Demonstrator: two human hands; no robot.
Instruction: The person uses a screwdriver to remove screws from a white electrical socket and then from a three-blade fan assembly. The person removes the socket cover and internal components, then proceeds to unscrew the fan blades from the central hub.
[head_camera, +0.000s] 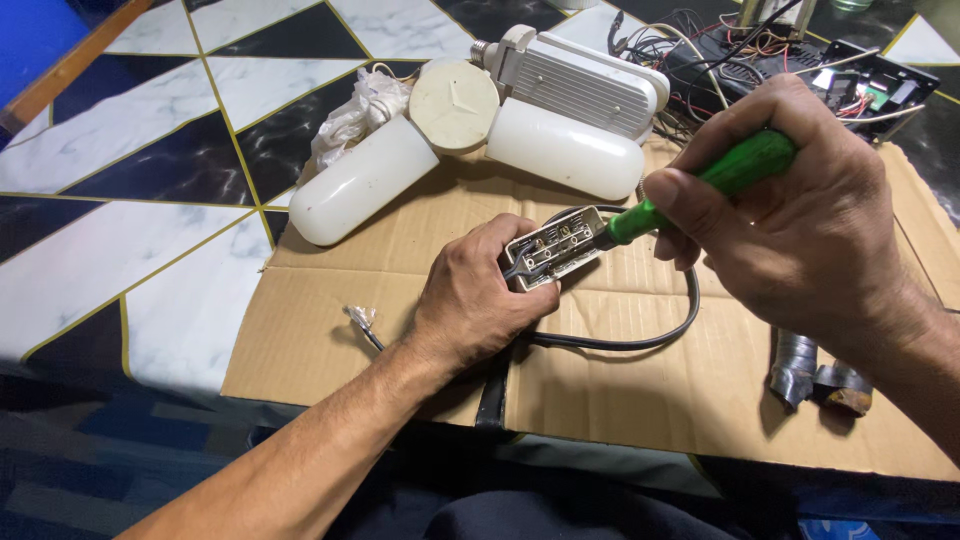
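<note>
In the head view, a small grey open socket box (553, 250), its metal contacts exposed, is gripped in the closed left hand (480, 295) above a flat sheet of brown cardboard (620, 390). A green-handled screwdriver (700, 185) is clasped in the closed right hand (800, 210), and its tip is set against the far end of the box. A black cable (640, 340) is seen running from the box in a loop across the cardboard, with a bare stranded wire end (360, 320) lying just left of the left wrist. Beyond the hands, a white folding lamp (480, 140) with frosted oblong panels and a round cream hub is laid partly on the cardboard, with crumpled white plastic (350, 115) beside it. A tangle of wires and a black circuit unit (860, 85) is placed at the upper right. A grey taped object (815, 375) rests at the right edge. The cardboard lies on a table (150, 200) patterned in black and white marble shapes with thin gold lines.
</note>
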